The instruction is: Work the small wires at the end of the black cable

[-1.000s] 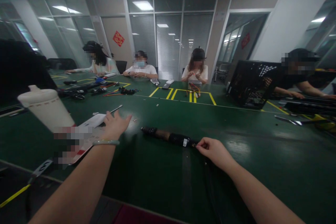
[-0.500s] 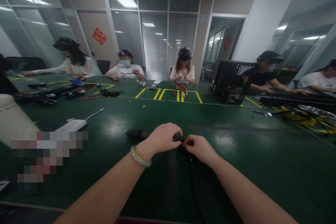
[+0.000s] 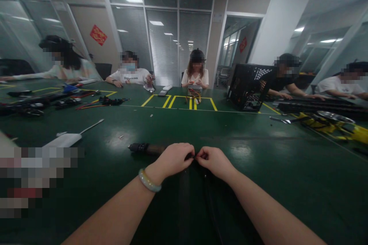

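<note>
My left hand (image 3: 176, 159), with a pale bangle (image 3: 148, 180) at its wrist, curls its fingers over the right end of a dark cylinder (image 3: 155, 150). The cylinder lies sideways, its ridged black tip pointing left. Close beside it, my right hand (image 3: 214, 160) is closed in a pinch, its fingertips almost meeting the left ones. What sits between the right fingertips is too small and dark to name. Below the hands a black cable (image 3: 211, 203) runs along the table toward me.
To the left lies a white device (image 3: 61, 140) with a thin lead. Black cable bundles (image 3: 105, 101) lie beyond it. A black computer case (image 3: 250, 86) stands at the back right, near yellow-and-black parts (image 3: 324, 126). Several people sit around the green table (image 3: 258, 183).
The view has turned slightly right, so the surroundings shift left. My left hand has tipped lower, and its fingertips now cover more of the cylinder's end. The right hand keeps its pinch.
</note>
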Available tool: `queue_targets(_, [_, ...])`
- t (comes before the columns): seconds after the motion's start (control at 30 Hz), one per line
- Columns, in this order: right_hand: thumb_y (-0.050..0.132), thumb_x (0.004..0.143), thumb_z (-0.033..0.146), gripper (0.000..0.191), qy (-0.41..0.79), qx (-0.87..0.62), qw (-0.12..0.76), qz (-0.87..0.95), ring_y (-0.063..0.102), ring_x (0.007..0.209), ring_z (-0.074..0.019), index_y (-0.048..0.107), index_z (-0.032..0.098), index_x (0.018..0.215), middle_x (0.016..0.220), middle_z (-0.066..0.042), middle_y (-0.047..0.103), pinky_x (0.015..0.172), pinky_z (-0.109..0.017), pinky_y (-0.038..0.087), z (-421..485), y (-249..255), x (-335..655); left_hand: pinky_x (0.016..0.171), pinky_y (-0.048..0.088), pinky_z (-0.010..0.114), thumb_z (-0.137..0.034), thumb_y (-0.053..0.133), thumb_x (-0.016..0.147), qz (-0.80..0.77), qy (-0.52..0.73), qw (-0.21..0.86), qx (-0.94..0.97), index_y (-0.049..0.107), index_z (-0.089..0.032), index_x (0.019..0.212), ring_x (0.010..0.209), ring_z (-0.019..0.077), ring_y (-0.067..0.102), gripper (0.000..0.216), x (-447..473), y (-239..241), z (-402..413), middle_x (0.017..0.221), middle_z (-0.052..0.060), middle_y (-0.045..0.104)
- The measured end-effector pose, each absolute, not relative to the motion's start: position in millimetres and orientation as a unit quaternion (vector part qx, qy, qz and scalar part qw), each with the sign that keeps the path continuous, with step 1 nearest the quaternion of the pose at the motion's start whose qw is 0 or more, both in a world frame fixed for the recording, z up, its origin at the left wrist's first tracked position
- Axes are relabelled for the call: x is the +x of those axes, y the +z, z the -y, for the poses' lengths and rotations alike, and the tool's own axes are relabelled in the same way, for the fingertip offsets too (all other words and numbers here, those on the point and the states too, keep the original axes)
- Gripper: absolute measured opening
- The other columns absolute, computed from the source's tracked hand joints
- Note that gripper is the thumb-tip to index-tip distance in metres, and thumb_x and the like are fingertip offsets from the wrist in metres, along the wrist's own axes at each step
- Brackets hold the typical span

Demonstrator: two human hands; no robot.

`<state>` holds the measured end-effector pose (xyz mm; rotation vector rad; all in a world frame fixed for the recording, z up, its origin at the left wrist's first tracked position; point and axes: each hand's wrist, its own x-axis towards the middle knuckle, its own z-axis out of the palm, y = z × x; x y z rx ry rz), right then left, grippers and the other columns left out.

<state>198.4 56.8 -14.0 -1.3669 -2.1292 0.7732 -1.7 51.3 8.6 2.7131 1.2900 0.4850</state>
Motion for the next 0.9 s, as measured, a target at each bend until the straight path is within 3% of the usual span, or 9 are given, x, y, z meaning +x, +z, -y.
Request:
queue_targets(0.33, [0.061, 0.083, 0.029, 0.012, 0.276, -0.5, 0.25, 0.782, 0.063, 0.067, -0.0149, 0.069, 0.021, 0.082, 0.076, 0.0, 0.07, 0.06, -0.023, 0.042, -54.2, -9.5, 194.9, 0.081, 0.044, 0.03, -0.031, 0.06, 0.087, -0.414, 0.167, 0.081, 0.891, 0.059, -0.022, 0.095, 0.088, 0.0184, 0.06, 0.012, -7.0, 8.2, -55.8, 0.093, 0.001, 0.063])
queue_targets(0.57, [0.059, 0.084, 0.03, 0.014, 0.257, -0.512, 0.244, 0.783, 0.061, 0.067, -0.0148, 0.07, 0.021, 0.085, 0.079, 0.0, 0.071, 0.06, -0.023, 0.041, -56.6, -6.6, 190.0, 0.078, 0.043, 0.03, -0.02, 0.057, 0.084, -0.409, 0.18, 0.059, 0.892, 0.058, -0.022, 0.091, 0.086, 0.0177, 0.059, 0.007, -6.1, 7.5, -56.4, 0.09, 0.0, 0.062])
queue_targets(0.9, [0.062, 0.082, 0.034, 0.014, 0.274, -0.53, 0.21, 0.775, 0.062, 0.064, -0.0147, 0.07, 0.023, 0.083, 0.076, 0.001, 0.07, 0.054, -0.023, 0.039, -54.5, -4.1, 197.1, 0.077, 0.043, 0.03, -0.023, 0.06, 0.083, -0.416, 0.189, 0.052, 0.888, 0.059, -0.022, 0.09, 0.084, 0.0179, 0.058, 0.007, -6.7, 5.8, -56.9, 0.087, 0.0, 0.063])
